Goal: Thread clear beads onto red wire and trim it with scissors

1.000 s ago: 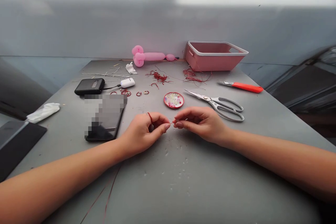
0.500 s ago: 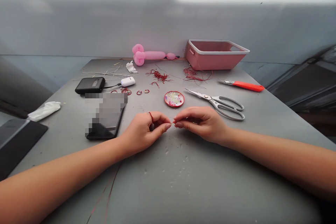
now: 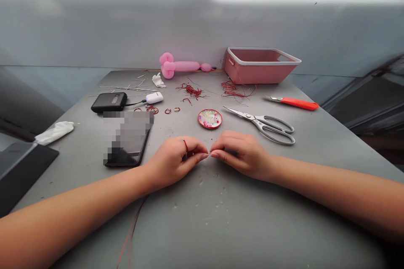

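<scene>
My left hand (image 3: 176, 157) pinches thumb and forefinger together over the middle of the table, and a red thread ring (image 3: 184, 144) circles one of its fingers. Facing it, my right hand (image 3: 241, 153) is pinched too, fingertips almost touching the left ones. A tiny bit of thread shows between them; most of it is hidden by the fingers. Long red thread (image 3: 134, 222) trails out from under my left forearm toward the near edge. Just beyond the hands lies a round red-rimmed dish (image 3: 210, 119) of small pale and pink beads.
Silver scissors (image 3: 260, 122) and a red utility knife (image 3: 295, 103) lie at right. Red thread bundles (image 3: 192, 90) and small thread rings (image 3: 168, 111) sit farther back. A pink basket (image 3: 261, 71), a pink balloon (image 3: 186, 66), a black power bank (image 3: 109, 102) and a phone (image 3: 126, 157) are around.
Both hands have shifted slightly, fingertips a little lower and closer together. The thread ring on the left finger has turned, and the trailing thread has swung to the right.
</scene>
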`<state>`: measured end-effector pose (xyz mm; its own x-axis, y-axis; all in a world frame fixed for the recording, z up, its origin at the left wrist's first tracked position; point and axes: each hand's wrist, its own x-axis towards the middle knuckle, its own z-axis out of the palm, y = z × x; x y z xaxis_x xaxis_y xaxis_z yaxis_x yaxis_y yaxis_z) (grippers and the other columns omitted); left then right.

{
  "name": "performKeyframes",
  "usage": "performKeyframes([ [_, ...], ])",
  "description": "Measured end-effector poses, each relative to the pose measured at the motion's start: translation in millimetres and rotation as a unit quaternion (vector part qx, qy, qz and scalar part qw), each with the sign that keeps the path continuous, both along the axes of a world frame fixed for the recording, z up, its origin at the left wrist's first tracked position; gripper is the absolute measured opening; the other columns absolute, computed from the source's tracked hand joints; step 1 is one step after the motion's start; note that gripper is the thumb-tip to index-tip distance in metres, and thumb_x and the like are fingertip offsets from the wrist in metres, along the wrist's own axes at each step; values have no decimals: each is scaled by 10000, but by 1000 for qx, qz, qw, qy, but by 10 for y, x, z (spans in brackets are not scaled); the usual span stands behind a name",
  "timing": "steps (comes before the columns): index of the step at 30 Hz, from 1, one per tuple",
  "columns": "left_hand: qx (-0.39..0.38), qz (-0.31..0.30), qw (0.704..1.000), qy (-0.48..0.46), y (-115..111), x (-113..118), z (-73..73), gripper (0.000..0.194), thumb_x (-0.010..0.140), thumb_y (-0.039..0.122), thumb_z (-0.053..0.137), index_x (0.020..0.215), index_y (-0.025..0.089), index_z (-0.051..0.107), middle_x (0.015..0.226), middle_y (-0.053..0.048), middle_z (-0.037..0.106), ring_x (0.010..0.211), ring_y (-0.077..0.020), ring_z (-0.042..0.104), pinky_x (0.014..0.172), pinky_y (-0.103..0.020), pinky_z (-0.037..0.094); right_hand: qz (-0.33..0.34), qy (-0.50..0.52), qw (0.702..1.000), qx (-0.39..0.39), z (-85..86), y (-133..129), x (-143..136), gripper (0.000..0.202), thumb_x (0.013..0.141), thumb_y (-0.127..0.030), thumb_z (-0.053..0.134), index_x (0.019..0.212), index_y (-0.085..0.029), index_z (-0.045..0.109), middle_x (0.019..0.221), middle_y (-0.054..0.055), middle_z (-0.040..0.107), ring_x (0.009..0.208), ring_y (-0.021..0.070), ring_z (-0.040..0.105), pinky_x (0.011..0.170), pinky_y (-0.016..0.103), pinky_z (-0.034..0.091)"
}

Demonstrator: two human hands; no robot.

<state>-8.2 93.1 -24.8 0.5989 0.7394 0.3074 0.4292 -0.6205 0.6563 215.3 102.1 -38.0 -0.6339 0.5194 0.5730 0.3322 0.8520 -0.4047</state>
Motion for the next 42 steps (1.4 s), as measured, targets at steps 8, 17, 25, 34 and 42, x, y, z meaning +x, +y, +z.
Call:
performKeyframes([
  [8,-44,31,998,-38,3,27,5,104,888,215,587,886,158,674,690,13,677,558,-89,499,532,-189,405,-16,38,999,-4,-4,-11,-5,190,894,-297,659,1024,-174,594,896,60,660,826,150,605,760,283,536],
  [17,-28,-2,998,-51,-26,2,-40,133,854,143,617,985,162,608,709,26,661,632,-93,595,621,-187,471,24,-35,998,44,16,-31,-26,122,967,-231,497,963,-160,596,826,70,637,758,162,563,708,311,509],
  [25,19,6,997,-69,8,5,-43,249,880,142,606,1119,134,676,748,-7,686,619,-93,563,644,-200,492,-4,48,999,12,21,-33,-28,71,928,-141,520,949,-182,574,845,64,648,785,155,594,714,298,529],
  [34,-23,5,998,-53,6,20,-3,185,865,209,612,1001,142,719,674,-3,657,557,-92,507,566,-203,460,-34,68,994,-78,79,-36,-16,70,886,-156,551,835,-181,593,770,28,640,714,134,571,669,273,488],
  [42,-104,-20,993,-53,-7,21,27,233,858,243,587,1062,148,646,678,-2,643,597,-109,558,573,-218,476,-54,85,987,-124,101,-21,-5,104,896,-197,526,798,-181,559,747,17,600,692,122,534,650,256,455],
])
